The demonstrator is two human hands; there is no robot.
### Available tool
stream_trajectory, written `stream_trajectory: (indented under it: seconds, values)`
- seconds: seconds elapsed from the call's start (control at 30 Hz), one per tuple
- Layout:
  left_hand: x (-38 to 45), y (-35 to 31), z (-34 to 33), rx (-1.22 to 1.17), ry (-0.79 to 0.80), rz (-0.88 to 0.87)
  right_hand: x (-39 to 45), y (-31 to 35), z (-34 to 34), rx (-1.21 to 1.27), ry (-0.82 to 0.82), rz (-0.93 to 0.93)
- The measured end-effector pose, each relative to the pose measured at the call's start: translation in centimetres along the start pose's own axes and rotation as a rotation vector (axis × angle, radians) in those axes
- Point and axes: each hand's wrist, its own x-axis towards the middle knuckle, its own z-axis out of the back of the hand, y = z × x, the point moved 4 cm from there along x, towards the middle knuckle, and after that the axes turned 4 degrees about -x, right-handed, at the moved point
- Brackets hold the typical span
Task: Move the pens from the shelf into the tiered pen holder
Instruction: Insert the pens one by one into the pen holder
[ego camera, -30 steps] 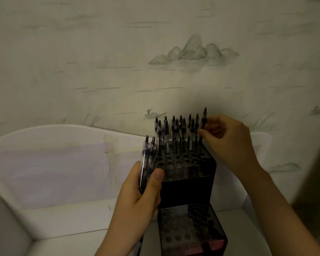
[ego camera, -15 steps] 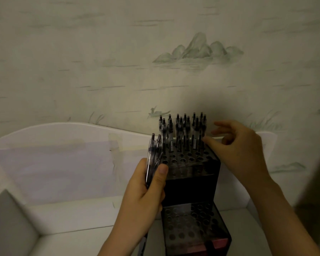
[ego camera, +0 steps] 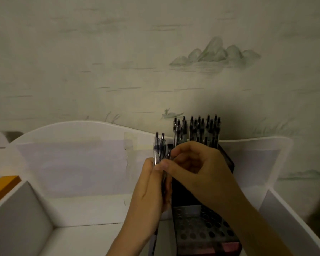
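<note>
Your left hand (ego camera: 151,189) grips a small bundle of clear-barrelled pens (ego camera: 158,150), held upright, clicker ends up, thumb pressed across the barrels. The bundle sits just left of the tiered pen holder (ego camera: 201,230), about level with its upper tier.

Your right hand (ego camera: 198,169) reaches across in front of the holder's upper tier to the bundle, fingers curled. Thumb and fingertips meet at one pen in the bundle, so it reads as a pinch on that pen; the contact is partly blurred, and I can't tell which pen.

Holder: dark, stepped, on the white shelf (ego camera: 92,235). At the back of the upper tier a cluster of pens already slotted (ego camera: 197,129) stands upright, dark tips above your right hand. The rest of that tier is hidden by your hand. The lower front tier shows a grid of round holes, with no pens visible in the part that shows; your right forearm covers its right side. A pinkish strip runs along the bottom front edge.

Surroundings: the shelf has a curved white back panel (ego camera: 72,156) and white side dividers. An orange object (ego camera: 3,185) sits at the far left edge. Behind is wallpaper (ego camera: 118,52) with a faint mountain and boat print. Lighting is dim.
</note>
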Motion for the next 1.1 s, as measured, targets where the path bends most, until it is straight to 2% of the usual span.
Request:
stream_trajectory:
  seconds: [0.13,0.2,0.33,0.5,0.7,0.83,1.1]
  values:
    - [-2.4,-1.6,-0.2,0.049,0.072,-0.283,0.2,-0.5,-0.5,0.082,0.052,-0.076]
    - [-2.9,-1.9,-0.3,0.061,0.090,-0.343,0.2,-0.6,-0.7,0.154,0.100,-0.110]
    - [-3.2,-2.1,-0.3,0.043,0.097,-0.367,0.2,-1.2,-0.6,0.201,0.134,-0.125]
    - [-2.8,-1.6,0.4,0.019,0.063,-0.264,0.2,-0.9,-0.3,0.276,0.152,-0.101]
    - [-3.3,-1.4,1.4,0.070,0.060,-0.266,0.7,0.9,2.6,0.345,0.029,-0.026]
    - [-3.3,-2.1,1.4,0.070,0.042,-0.318,1.8,2.0,4.7,0.369,-0.146,0.072]
    - [-3.3,-2.3,1.7,0.003,0.055,-0.308,5.5,1.6,5.2,0.036,-0.321,0.180]
